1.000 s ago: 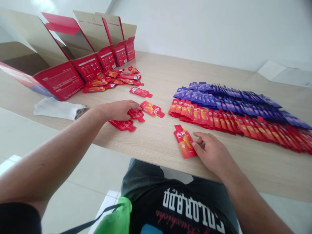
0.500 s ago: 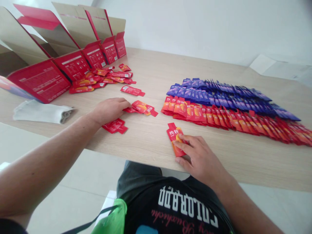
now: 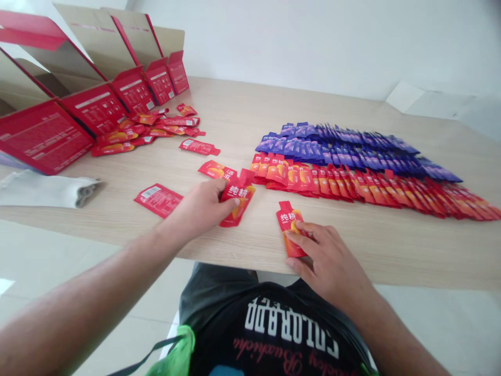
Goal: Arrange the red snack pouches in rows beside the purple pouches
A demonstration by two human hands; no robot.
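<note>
My left hand (image 3: 205, 206) pinches a red sachet with an orange fruit print (image 3: 238, 201), tilted and partly covered by thumb and fingers. Just behind it another fruit sachet (image 3: 215, 169) lies on the table. Left of my wrist is a red sachet (image 3: 158, 199) with its barcode side up. Near the front edge, the fingers of my right hand (image 3: 317, 250) grip a similar red sachet (image 3: 289, 222), its narrow neck pointing away from me; whether others are under it cannot be seen. Farther back, one sachet (image 3: 199, 147) lies on its own.
Open red cartons (image 3: 131, 90) stand in a row at the back left, with a loose heap of red sachets (image 3: 117, 137) before them. Overlapping rows of red sachets (image 3: 364, 188) and purple sachets (image 3: 352, 154) stretch rightward. A white cloth roll (image 3: 47, 189) lies at left.
My left hand has moved right and toward me, lifting a red sachet from beside the other fruit sachet. My right hand stays on its sachet. The view has shifted slightly.
</note>
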